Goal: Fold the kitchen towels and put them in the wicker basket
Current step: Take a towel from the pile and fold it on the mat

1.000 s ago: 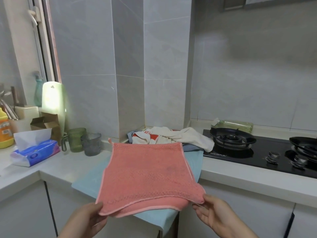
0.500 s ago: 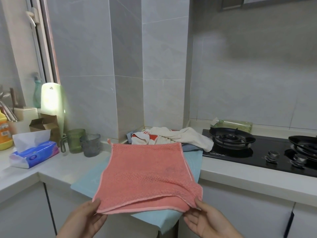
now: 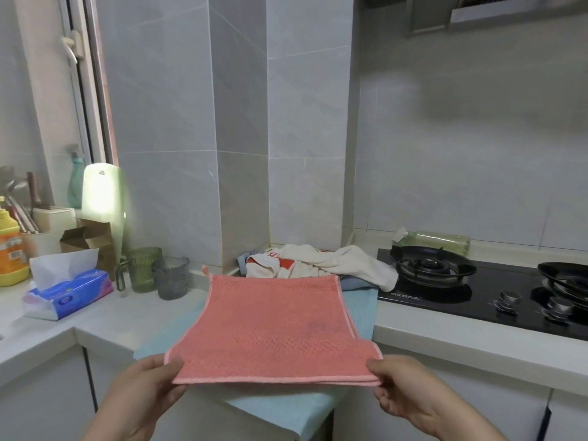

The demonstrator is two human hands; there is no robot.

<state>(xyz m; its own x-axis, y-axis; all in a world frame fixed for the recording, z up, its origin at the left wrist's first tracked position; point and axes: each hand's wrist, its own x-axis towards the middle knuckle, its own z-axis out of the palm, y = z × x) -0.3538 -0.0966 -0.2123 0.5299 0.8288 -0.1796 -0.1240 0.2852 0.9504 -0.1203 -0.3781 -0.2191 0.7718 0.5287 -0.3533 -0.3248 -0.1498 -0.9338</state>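
Behind the pink towel (image 3: 273, 326) pinched in both hands' fingers (image 3: 173, 366), heaped cloths (image 3: 318, 261) beside the stove (image 3: 483, 291).

Two hands hold a folded pink kitchen towel (image 3: 273, 329) at a kitchen counter.
Left hand (image 3: 144, 396) and right hand (image 3: 402, 393) pinch its near corners.

My counter (image 3: 105, 316) is pale and turns a corner. On its left run sit an orange bottle (image 3: 11, 246), a tissue pack (image 3: 68, 289), a small cardboard box (image 3: 90, 241) and 2 glass cups (image 3: 156, 272) touching side by side. A light blue cloth (image 3: 359, 307) lies flat over the corner and hangs past the front edge. Behind it a heap of towels (image 3: 318, 262) rests against the wall. To the right, the black stove (image 3: 461, 297) is set into the counter, with a clear bottle (image 3: 436, 241) lying on its side behind it.
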